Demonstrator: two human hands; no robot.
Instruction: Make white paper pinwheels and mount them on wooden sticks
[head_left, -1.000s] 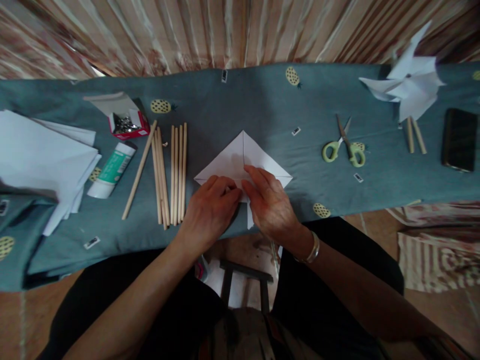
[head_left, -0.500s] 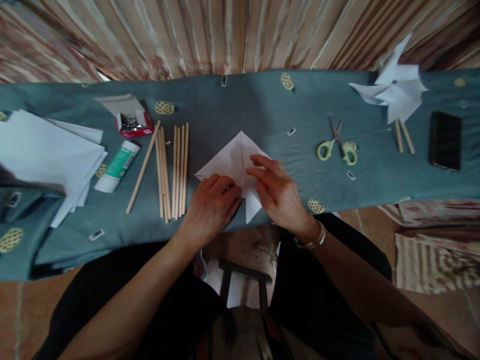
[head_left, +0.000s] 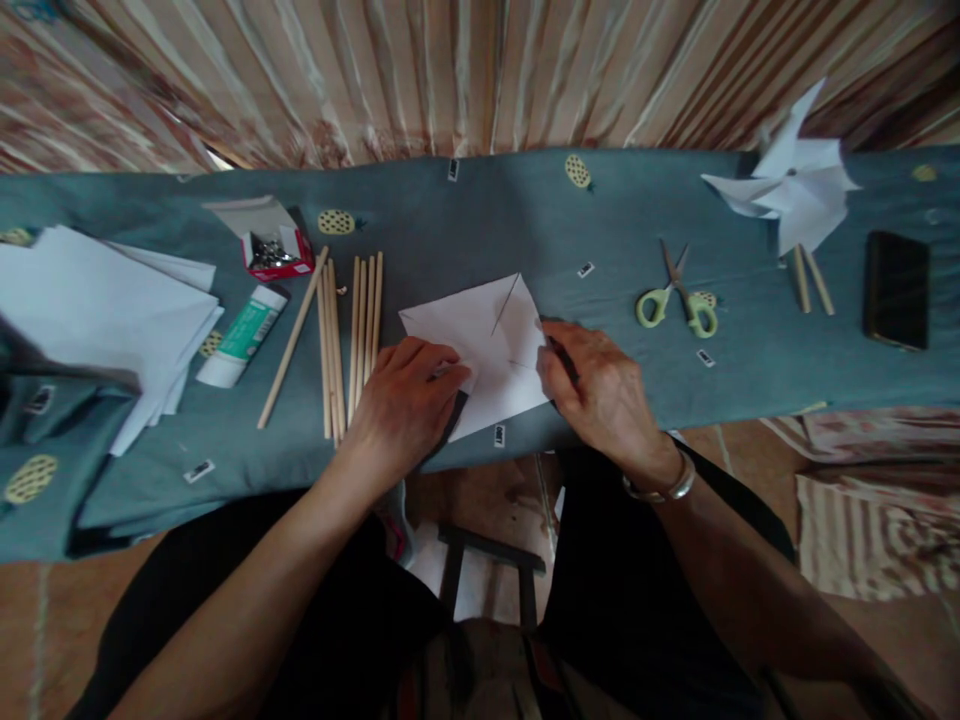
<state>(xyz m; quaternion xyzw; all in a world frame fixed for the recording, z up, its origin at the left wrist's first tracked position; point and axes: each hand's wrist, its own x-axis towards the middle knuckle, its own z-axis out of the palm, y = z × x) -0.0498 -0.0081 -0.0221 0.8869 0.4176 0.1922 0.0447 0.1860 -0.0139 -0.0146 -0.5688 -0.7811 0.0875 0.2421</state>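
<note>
white paper (head_left: 472, 325), frame ctr: prob light, tearable; hold edges. your l hand (head_left: 401, 395) pinching it, r hand (head_left: 604, 395) grip unclear.

Paper (head_left: 506, 340): white with thin dark lines. Counter cloth (head_left: 630, 215), under the paper: grey-teal, printed with black-dotted yellow pineapples and small black-and-white labels. Sticks (head_left: 331, 340), left of the paper: pale tan. Glue tube (head_left: 244, 335), farther left of the paper: white and green. Box (head_left: 281, 269), left of and beyond the paper: red. Scissors (head_left: 676, 276), right of the paper: light-green handles. Curtain (head_left: 420, 80), beyond the paper: striped beige and brown.
</note>
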